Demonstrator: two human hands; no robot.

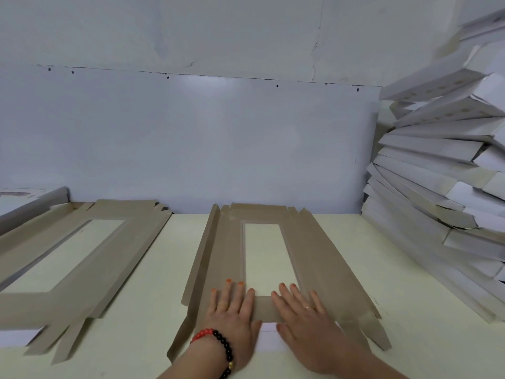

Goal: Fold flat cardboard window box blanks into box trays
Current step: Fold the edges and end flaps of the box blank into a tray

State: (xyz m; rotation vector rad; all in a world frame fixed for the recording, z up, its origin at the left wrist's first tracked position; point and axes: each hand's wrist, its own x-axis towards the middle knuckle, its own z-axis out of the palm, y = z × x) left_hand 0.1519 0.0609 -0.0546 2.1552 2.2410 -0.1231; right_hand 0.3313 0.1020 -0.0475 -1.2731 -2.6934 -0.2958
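both hands, left hand point(232, 310) and right hand point(303, 313), lay flat with fingers straight on the blank's point(224, 255) near end, gripping nothing; seemingly pinning it for folding.

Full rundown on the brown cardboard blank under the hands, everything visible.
The brown cardboard window-box blank lies flat on the pale table, long axis running away from the person. A tall rectangular window is cut in its middle; creased side flaps run along both long edges, the left one slightly raised, with tabs at the corners. The left hand and right hand press flat on its near end.
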